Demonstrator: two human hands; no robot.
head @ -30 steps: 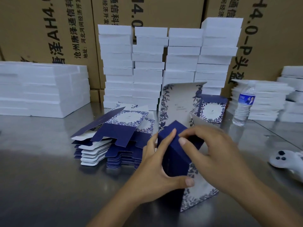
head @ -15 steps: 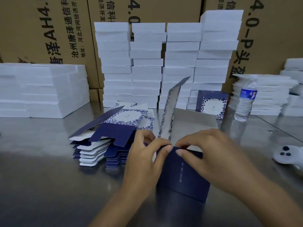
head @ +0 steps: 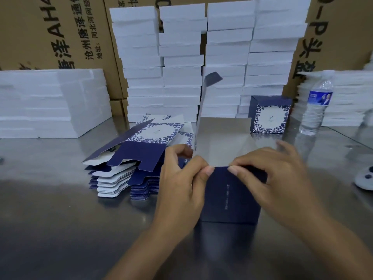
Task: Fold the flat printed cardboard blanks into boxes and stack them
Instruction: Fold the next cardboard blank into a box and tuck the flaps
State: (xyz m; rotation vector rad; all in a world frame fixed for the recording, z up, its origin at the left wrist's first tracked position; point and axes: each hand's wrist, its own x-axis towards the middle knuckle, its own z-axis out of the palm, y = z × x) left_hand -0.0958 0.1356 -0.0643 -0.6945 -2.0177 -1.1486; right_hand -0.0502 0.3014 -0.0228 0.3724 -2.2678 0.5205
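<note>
The left grip (head: 181, 184) and right grip (head: 282, 178) each pinch the top edge of the dark blue cardboard box (head: 232, 199). It stands on the shiny metal tabletop (head: 60, 219), toward the front edge, just beside the pile of flat blue and white cardboard blanks (head: 141, 158).

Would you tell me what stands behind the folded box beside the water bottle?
Behind the folded box rise stacks of white blocks, with a brown carton further back. The box covers the lowest blocks, so their bases cannot be seen.
</note>
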